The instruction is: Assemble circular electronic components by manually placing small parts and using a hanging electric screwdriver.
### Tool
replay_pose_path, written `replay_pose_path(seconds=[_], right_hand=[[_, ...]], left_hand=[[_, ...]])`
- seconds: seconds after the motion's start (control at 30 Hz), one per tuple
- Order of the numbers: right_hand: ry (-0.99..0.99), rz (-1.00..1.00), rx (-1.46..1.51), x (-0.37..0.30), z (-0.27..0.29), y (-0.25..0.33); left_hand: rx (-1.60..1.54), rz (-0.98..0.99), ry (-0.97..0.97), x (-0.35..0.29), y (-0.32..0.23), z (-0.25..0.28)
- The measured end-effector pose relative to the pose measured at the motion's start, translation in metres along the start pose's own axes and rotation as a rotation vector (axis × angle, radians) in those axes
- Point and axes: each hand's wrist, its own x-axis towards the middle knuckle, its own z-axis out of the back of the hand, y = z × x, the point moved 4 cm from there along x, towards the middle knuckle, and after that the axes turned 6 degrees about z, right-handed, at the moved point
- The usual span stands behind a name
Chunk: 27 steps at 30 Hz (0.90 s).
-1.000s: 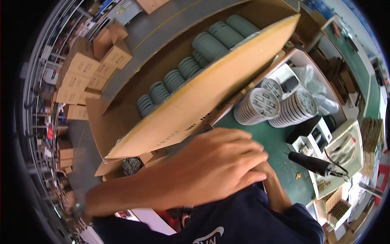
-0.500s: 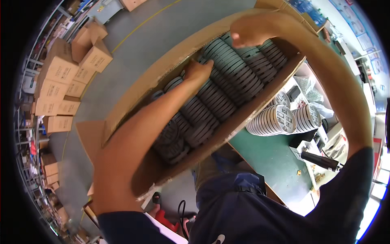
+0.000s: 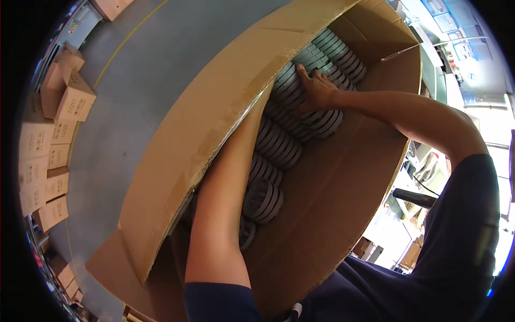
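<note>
A worker's left forearm (image 3: 222, 214) dips into an open carton (image 3: 343, 182), left hand hidden, its grip unknowable; the right hand (image 3: 317, 92), fingers and thumb apart, lies over a gray disc stack (image 3: 326, 123) slanting upper left to lower right. Beyond stand cardboard boxes (image 3: 35, 139).

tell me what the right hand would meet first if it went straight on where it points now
The right hand points up and left, so it would most likely meet the grey discs right in front of it, then perhaps the box wall; depth is hard to judge here.
</note>
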Motion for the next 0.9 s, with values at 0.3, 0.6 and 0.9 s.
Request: replay_pose_path(seconds=[0.3,0.6,0.9], right_hand=[[-0.147,-0.069,-0.008,-0.012,-0.011,-0.005],[-0.355,0.079,-0.063,-0.029,-0.017,0.018],[-0.327,0.286,-0.106,-0.049,0.005,0.042]], left_hand=[[-0.079,0.130,-0.016,-0.009,-0.013,-0.029],[-0.249,0.167,-0.038,-0.012,-0.012,-0.018],[-0.445,0.387,-0.032,-0.059,0.028,0.054]])
